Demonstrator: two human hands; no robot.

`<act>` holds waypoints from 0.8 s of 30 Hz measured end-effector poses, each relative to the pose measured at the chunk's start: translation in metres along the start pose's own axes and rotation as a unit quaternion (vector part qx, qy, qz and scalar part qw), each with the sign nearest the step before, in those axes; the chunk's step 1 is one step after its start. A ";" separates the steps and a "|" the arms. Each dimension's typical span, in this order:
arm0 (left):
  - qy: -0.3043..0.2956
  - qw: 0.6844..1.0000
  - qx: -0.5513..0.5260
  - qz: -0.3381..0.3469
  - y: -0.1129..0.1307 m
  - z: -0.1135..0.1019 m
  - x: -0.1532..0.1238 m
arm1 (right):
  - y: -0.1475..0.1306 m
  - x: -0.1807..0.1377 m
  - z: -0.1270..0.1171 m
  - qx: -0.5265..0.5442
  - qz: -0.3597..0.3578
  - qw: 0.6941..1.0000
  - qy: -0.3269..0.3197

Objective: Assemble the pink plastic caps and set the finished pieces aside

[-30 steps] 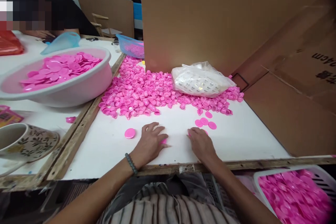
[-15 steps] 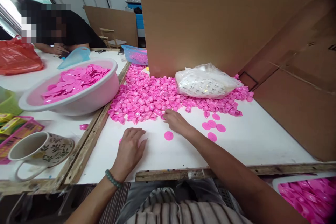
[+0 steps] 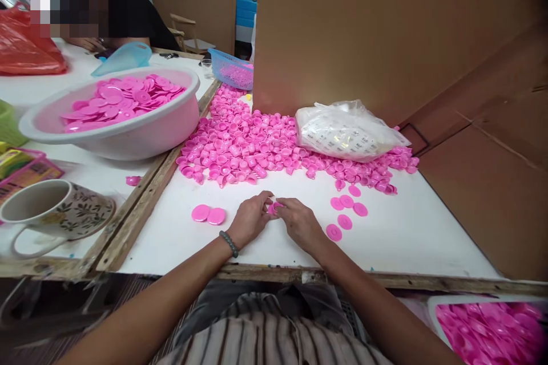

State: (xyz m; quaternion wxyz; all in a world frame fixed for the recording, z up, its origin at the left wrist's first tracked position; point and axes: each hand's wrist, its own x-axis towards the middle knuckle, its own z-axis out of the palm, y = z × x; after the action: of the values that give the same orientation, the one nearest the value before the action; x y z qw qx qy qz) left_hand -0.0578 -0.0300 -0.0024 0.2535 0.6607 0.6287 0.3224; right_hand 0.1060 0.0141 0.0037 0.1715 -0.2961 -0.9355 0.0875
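Observation:
My left hand (image 3: 252,218) and my right hand (image 3: 301,222) meet above the white tabletop, their fingers pinching one small pink toy cup (image 3: 275,207) between them. The fingertips hide much of this piece. Left of my left hand, two flat pink discs (image 3: 201,213) like toy saucers lie side by side. Several more pink discs (image 3: 345,222) are scattered to the right of my right hand. Beyond both hands spreads a large heap of pink toy cups (image 3: 240,151).
A clear plastic bag (image 3: 349,131) rests on the heap before a tall cardboard sheet (image 3: 363,28). At left stand a tub (image 3: 128,140) of pink discs and a floral mug (image 3: 88,211). A wooden strip (image 3: 141,211) divides the tables. Another person (image 3: 137,5) leans at the far left.
My right hand has drawn back from the heap's edge, and my left hand has moved right to meet it at the cup. The two left discs are uncovered; another disc shows at right.

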 end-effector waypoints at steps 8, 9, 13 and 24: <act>0.006 1.000 0.012 -0.023 0.003 0.001 -0.001 | -0.014 0.011 -0.014 -0.145 -0.088 0.977 -0.126; 0.003 1.000 0.011 -0.024 0.003 0.001 -0.001 | -0.015 0.012 -0.016 -0.158 -0.092 0.974 -0.137; -0.017 1.000 -0.008 -0.010 0.002 -0.001 -0.002 | -0.011 0.014 -0.017 -0.159 -0.093 0.971 -0.153; -0.082 0.987 -0.120 -0.068 0.014 -0.025 -0.007 | -0.008 0.003 -0.013 0.170 0.123 0.978 -0.022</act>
State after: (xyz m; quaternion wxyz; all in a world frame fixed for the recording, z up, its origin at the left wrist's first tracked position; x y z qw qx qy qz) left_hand -0.0671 -0.0399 0.0240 0.4032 0.6053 0.6061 0.3220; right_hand 0.1045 0.0105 0.0185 0.1870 -0.3733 -0.8671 0.2717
